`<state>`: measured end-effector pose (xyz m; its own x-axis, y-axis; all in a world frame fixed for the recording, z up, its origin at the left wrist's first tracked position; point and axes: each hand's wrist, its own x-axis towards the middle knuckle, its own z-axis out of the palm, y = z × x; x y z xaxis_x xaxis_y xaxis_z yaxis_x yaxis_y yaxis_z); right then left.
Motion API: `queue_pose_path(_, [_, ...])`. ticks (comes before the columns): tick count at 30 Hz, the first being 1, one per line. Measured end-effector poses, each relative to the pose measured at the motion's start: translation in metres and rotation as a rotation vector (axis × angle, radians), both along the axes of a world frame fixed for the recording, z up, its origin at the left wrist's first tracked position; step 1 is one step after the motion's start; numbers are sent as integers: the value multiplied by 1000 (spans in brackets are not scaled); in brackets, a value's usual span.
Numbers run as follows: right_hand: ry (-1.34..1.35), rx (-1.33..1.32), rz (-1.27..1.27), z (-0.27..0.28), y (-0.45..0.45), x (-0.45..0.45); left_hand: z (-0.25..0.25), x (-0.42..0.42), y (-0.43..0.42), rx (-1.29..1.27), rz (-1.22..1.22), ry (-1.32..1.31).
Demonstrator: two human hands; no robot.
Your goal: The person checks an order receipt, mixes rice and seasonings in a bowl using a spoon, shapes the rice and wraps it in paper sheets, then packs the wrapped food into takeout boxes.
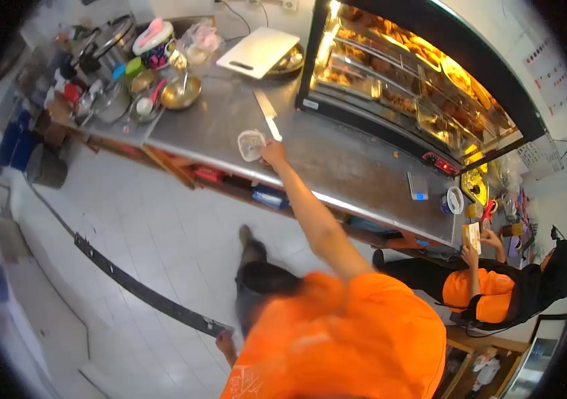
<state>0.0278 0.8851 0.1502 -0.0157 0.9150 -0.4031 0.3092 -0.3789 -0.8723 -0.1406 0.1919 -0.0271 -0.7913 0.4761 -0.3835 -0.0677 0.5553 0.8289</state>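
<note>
My right hand (273, 153) reaches over the front of the steel counter (357, 159), its fingers closed at the side of a small clear plastic container (251, 145). A knife (267, 114) with a white handle lies just beyond that hand, the handle end beside my fingers. Low in the view, my left hand (225, 343) is partly hidden by my orange shirt. It appears beside the end of a long dark strip (147, 292); whether it holds the strip cannot be made out.
A white cutting board (260, 52), a brass-coloured bowl (182, 92) and other kitchenware stand at the back left. A lit food display case (377, 116) sits on the counter, with a small scale (418, 186) in front. A co-worker (490, 289) at right holds a small box (471, 237).
</note>
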Motion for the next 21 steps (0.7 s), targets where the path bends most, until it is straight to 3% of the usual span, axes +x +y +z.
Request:
queue_pose_path(2, [103, -45, -47, 7, 57, -41, 27, -82, 103, -164, -158, 149])
queue_pose_path(4, [632, -53, -179, 12, 95, -57, 42, -144, 195, -39, -168, 161])
queue_pose_path(6, [672, -23, -368, 34, 88, -62, 112, -175, 302, 76, -259, 240])
queue_pose_path(7, [505, 63, -268, 30, 84, -49, 163, -179, 358, 124, -340, 259])
queue_pose_path(8, [332, 147, -168, 21, 75, -32, 177, -188, 401, 199, -338, 156])
queue_pose_path(9, [389, 245, -74, -9, 52, -5, 191, -197, 440, 273, -339, 54])
queue_pose_path(10, [460, 25, 106, -6, 16, 36, 214, -198, 476, 277, -371, 52])
queue_pose_path(12, [591, -198, -128, 8, -82, 86, 275, -178, 538, 437, -492, -71])
queue_pose_path(13, [611, -242, -184, -38, -134, 120, 297, -163, 565, 439, -512, -81])
queue_pose_path(14, [398, -361, -268, -43, -182, 134, 318, -147, 588, 466, -579, -124])
queue_pose_path(16, [441, -736, -577, -192, -283, 151, 353, -107, 632, 516, -700, -232])
queue_pose_path(18, [184, -956, -386, -235, -337, 147, 373, -68, 662, 521, -758, -304])
queue_pose_path(21, [-152, -893, 395, -265, -341, 152, 401, -15, 705, 703, -1048, -361])
